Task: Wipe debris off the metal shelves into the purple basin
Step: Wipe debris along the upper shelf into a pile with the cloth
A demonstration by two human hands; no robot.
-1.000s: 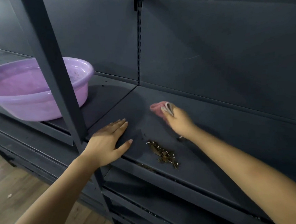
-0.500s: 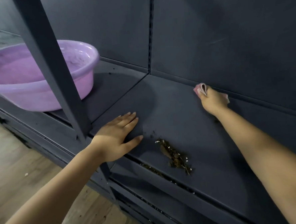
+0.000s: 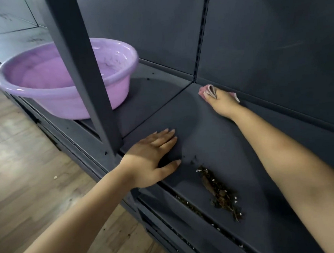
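Debris (image 3: 220, 193) sits piled near the front lip of the metal shelf (image 3: 231, 142), well apart from the purple basin (image 3: 66, 99) parked on the neighbouring shelf bay past the upright post (image 3: 85, 76). Right hand (image 3: 222, 103) is at the back corner, fingers curled on a pink cloth (image 3: 207, 90), likely starting a pull forward. Left hand (image 3: 154, 158) lies flat, fingers straight, holding nothing, probably bracing.

Wood-plank floor (image 3: 17, 155) at left — dark back panels (image 3: 274, 41) behind.
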